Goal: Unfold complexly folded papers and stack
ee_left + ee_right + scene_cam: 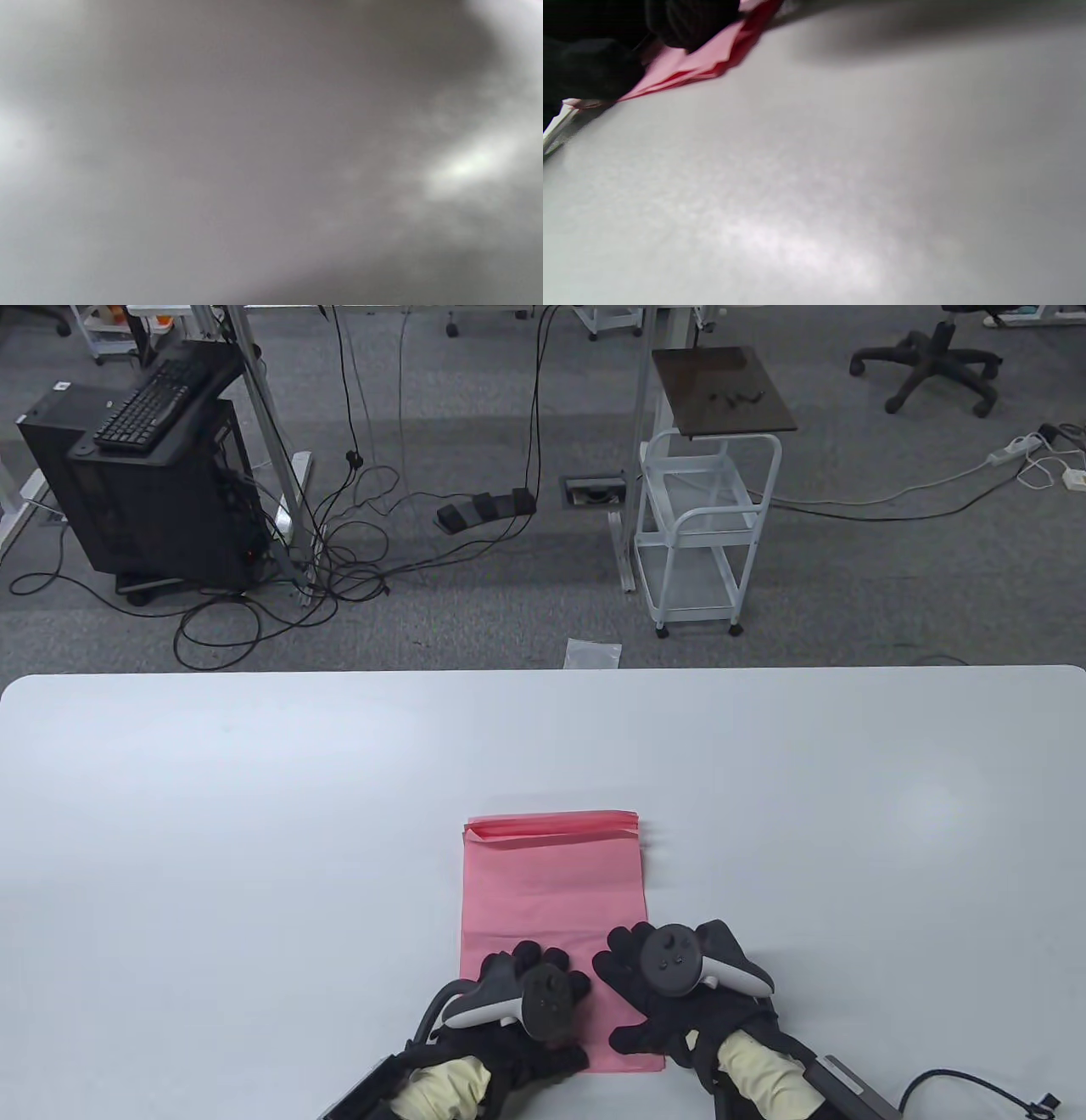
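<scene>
A folded pink paper (554,891) lies flat on the white table (254,814), near the front edge at the middle, with layered folds along its far edge. My left hand (526,984) rests on its near left part. My right hand (670,984) rests on its near right corner and edge. In the right wrist view the pink paper (712,55) shows at the top left under my dark gloved fingers (687,21), its layered edges slightly lifted. The left wrist view is a grey blur and shows nothing.
The table's far edge runs across the table view. Beyond it the floor holds a white cart (700,534), a black computer stand (153,483) and cables. A cable (976,1090) lies at the table's near right.
</scene>
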Tool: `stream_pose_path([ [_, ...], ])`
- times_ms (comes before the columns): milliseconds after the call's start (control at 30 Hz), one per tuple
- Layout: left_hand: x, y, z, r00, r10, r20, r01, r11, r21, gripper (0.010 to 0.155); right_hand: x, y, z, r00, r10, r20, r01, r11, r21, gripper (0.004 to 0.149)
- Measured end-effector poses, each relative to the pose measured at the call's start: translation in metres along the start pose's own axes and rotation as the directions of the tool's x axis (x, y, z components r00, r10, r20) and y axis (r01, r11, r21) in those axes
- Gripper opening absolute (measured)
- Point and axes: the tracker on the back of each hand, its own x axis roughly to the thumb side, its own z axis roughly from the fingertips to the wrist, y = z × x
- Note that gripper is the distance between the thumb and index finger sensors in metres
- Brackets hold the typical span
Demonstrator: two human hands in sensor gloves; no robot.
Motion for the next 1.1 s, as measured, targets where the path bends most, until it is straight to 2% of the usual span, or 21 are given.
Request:
stream_pose_path([
  [100,-0.03,0.001,0.017,0.997,-0.017,-0.075,0.014,0.999,-0.042,0.082,0.0,0.0,0.0,1.0,-0.001,0.0,0.001,1.0,0.004,0.079],
  [200,-0.067,-0.003,0.037,0.986,0.06,-0.154,-0.066,0.997,-0.035,0.083,0.0,0.0,0.0,1.0,-0.001,0.0,0.001,1.0,0.004,0.079],
  [300,-0.079,-0.007,0.044,0.978,0.116,-0.173,-0.121,0.993,-0.014,0.083,0.0,0.0,0.0,1.0,-0.001,0.0,0.001,1.0,0.006,0.079],
  [367,-0.077,-0.005,0.044,0.978,0.109,-0.175,-0.114,0.993,-0.014,0.083,0.0,0.0,0.0,1.0,-0.001,0.0,0.001,1.0,0.007,0.079],
  [433,-0.067,0.007,0.046,0.983,0.054,-0.174,-0.06,0.998,-0.033,0.081,0.0,0.0,0.0,1.0,-0.002,0.0,0.002,1.0,0.011,0.079],
  [500,-0.053,0.019,0.043,0.989,-0.011,-0.15,0.022,0.997,0.072,0.076,0.0,0.0,0.0,1.0,-0.003,0.0,0.003,1.0,0.013,0.079],
  [533,-0.042,0.024,0.036,0.995,-0.05,-0.088,0.057,0.995,0.078,0.075,0.0,0.001,0.0,1.0,-0.003,0.0,0.003,1.0,0.013,0.079],
  [600,-0.025,0.026,0.019,0.996,-0.088,0.014,0.088,0.996,0.013,0.072,0.0,0.001,0.0,1.0,-0.004,0.001,0.004,1.0,0.014,0.079],
  [667,-0.011,0.027,-0.001,0.991,-0.124,0.043,0.127,0.99,-0.055,0.072,0.0,0.001,0.0,1.0,-0.006,0.0,0.006,1.0,0.016,0.079],
  [767,-0.008,0.03,-0.022,0.994,-0.108,0.025,0.109,0.993,-0.051,0.072,0.0,0.001,0.0,1.0,-0.006,0.0,0.006,1.0,0.016,0.079],
  [867,-0.031,0.044,-0.029,0.992,-0.096,-0.084,0.096,0.995,-0.007,0.066,0.0,0.001,0.0,1.0,-0.007,0.001,0.007,1.0,0.017,0.079],
  [967,-0.076,0.056,-0.027,0.974,0.062,-0.22,-0.055,0.998,0.037,0.063,-0.001,0.001,0.0,1.0,-0.007,0.001,0.007,1.0,0.018,0.079],
  [1100,-0.106,0.058,-0.022,0.942,0.198,-0.27,-0.177,0.979,0.098,0.062,0.0,0.001,0.0,1.0,-0.006,0.0,0.006,1.0,0.017,0.079],
])
